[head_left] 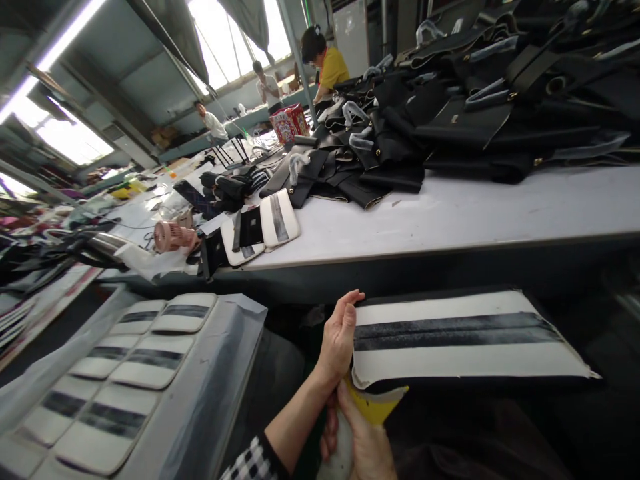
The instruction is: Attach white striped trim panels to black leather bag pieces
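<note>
A long white panel [440,370] with a dark double strip along its middle lies over black material at the right. My left hand [343,337], below a black-and-white checked sleeve, is closed on the panel's near-left edge, thumb on top. Just below it, my right hand [367,437] is wrapped round a tool with a pale rounded handle [341,450] and a yellow, flat, pointed part [377,407]. That yellow part sits close under the panel's lower left corner; whether it touches cannot be made out. The fingers hide much of the handle.
Several white pieces with dark bands [153,360] lie in rows on a grey-covered surface at left. Across a white table [475,213] are piled black bag parts [450,127], a pink fan [173,237] and a red patterned box [290,125]. Several people work farther back.
</note>
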`<state>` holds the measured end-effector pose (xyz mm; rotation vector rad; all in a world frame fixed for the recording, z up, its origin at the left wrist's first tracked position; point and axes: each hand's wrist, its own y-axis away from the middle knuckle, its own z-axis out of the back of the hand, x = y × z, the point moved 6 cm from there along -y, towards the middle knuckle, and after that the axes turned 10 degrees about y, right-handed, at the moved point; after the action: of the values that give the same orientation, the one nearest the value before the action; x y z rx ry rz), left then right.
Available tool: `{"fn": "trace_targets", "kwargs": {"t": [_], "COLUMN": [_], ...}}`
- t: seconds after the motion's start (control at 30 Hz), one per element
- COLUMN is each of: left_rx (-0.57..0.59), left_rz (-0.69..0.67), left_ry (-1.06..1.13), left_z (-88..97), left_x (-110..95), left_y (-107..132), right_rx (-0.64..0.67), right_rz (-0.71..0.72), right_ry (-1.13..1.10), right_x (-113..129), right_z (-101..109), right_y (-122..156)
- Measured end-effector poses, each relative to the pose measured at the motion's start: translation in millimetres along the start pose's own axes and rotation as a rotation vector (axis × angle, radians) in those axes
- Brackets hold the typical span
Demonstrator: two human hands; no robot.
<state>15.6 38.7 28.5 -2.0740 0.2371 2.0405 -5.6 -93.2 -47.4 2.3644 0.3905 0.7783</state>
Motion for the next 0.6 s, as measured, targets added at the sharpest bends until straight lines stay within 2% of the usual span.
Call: {"fn": "trace_targets", "kwargs": {"t": [0.13, 0.3, 0.5, 0.6], "left_rx": [-0.014, -0.037, -0.045, -0.105], "left_rz": [0.013, 0.053, 0.066, 0.095], "left_ry": [0.001, 0.067, 0.047, 0.152], "left_z": [0.9, 1.6, 1.2, 3.8], "left_x": [2, 7, 6, 13], "left_y": [0, -1, -2, -2], "right_rx": [-0.076, 0.033, 0.031, 0.046], "right_rz": [-0.019, -0.070, -0.125, -0.125], "right_ry": [0.052, 0.027, 0.018, 0.047], "right_x": [3, 12, 11, 11], "right_z": [5, -1, 1, 3], "right_y": [3, 10, 11, 10]}}
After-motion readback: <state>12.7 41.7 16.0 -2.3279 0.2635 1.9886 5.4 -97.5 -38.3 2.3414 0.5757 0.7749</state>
